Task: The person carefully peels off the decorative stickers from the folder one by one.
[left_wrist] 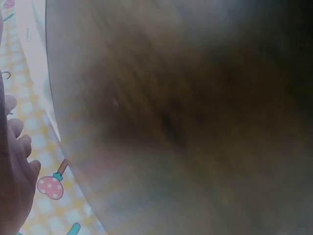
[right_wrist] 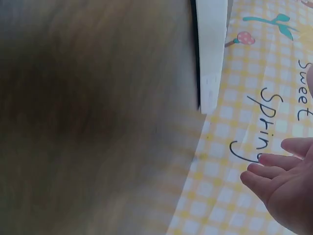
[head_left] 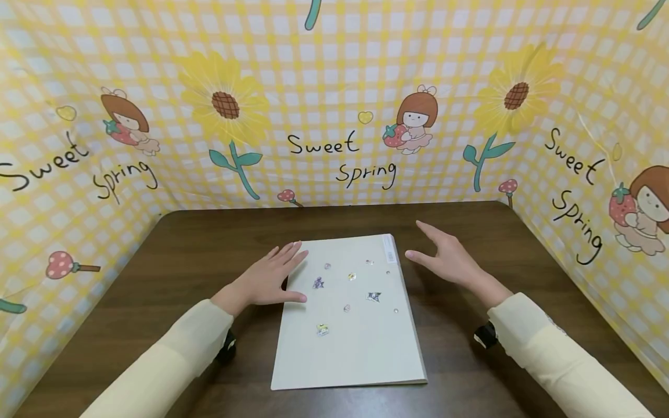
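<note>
A pale cream folder or album [head_left: 360,354] lies flat on the table, with several small cartoon stickers on its cover and a white barcode label [head_left: 389,248] at its top right corner. My left hand [head_left: 269,278] is at its upper left edge, fingers spread and straight, the thumb over the cover; whether it touches cannot be made out. To the right of the folder my right hand [head_left: 449,255] hovers apart from it, fingers extended and holding nothing. In the right wrist view the folder [right_wrist: 212,54] shows as a narrow pale strip, beyond the right hand [right_wrist: 286,183].
The dark brown wooden table [head_left: 157,278] carries the folder. A yellow checked cloth [head_left: 324,87] with flowers, girls and "Sweet Spring" lettering hangs behind it and along both sides. Black bands [head_left: 486,335] sit at the wrists, below cream sleeves.
</note>
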A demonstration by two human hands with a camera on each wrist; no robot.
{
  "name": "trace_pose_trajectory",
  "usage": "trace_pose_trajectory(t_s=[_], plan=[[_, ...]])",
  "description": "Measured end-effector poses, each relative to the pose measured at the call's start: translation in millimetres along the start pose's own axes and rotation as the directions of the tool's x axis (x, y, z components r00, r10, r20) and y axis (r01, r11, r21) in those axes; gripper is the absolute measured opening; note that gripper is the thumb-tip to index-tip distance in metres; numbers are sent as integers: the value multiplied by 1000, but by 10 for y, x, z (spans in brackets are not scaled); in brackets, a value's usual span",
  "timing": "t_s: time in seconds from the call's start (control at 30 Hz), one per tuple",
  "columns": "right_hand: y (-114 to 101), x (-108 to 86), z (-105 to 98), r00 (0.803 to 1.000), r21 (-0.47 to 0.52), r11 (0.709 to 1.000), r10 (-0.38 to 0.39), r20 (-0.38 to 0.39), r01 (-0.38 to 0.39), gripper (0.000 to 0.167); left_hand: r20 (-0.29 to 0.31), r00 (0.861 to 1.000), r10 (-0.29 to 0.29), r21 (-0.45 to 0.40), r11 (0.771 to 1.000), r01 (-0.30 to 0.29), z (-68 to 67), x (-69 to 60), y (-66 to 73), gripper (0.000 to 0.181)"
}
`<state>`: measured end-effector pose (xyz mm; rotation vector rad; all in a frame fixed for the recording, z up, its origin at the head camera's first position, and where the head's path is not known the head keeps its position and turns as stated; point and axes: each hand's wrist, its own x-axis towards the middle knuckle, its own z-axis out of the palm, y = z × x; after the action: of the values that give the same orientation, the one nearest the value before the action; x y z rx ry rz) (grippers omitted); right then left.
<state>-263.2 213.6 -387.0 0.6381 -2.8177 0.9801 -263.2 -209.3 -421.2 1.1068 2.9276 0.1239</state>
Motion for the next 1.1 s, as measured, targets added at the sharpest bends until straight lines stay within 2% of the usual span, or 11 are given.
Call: trace_pose_trajectory(t_s=[0.33,0.47,0.77,0.9,1.1], plan=[[-71,15,157,999,167,985,50,10,-51,82,74,997,22,-15,1000,-21,24,111,33,111],[-100,32,221,998,213,975,60,17,-63,77,107,994,13,-8,1000,-12,43,135,43,113],[-162,109,272,999,329,943,34,32,-43,67,148,989,-17,-19,1000,20,99,139,36,119],[-181,166,288,998,369,928,31,60,-51,63,173,985,-9,-17,1000,12,89,129,51,119],[-208,288,332,991,380,921,35,127,-81,57,204,979,-1,-3,1000,2,77,109,65,117]])
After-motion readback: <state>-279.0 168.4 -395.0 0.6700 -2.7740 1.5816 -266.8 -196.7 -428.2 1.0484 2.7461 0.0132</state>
